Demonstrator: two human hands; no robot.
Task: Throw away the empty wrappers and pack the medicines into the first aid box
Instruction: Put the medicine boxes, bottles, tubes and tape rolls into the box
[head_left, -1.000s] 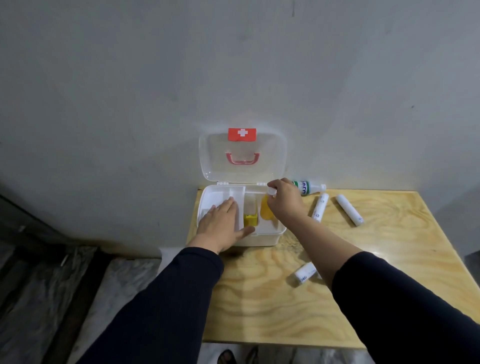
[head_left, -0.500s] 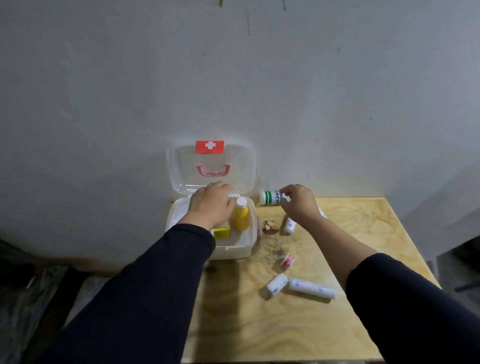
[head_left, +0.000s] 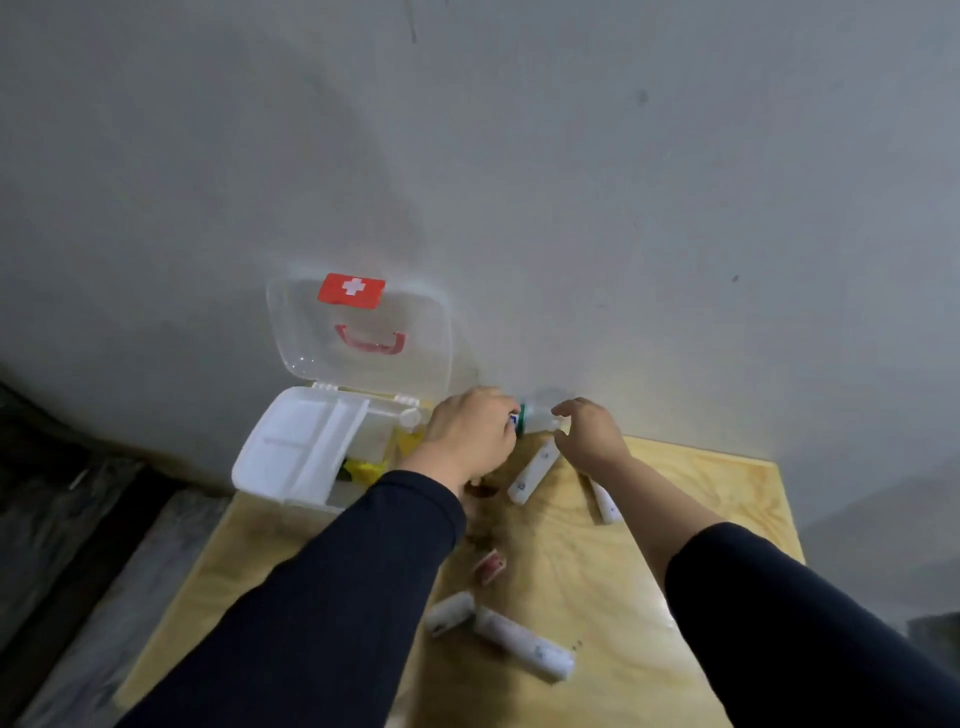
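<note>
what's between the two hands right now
In the head view, a small white bottle with a green band lies sideways between the left hand and the right hand. Both hands' fingers reach its ends, beside the open first aid box.

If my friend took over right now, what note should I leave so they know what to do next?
Left hand: closed on one end of the white bottle with the green band, beside the first aid box.
Right hand: fingers open, close to the bottle's other end; contact unclear.
Done: box is open, and a yellow bottle and a yellow packet are inside.
Left: pack this bottle, then the four white tubes lying on the table. The small red-and-white scrap may be a wrapper to throw away.
</note>
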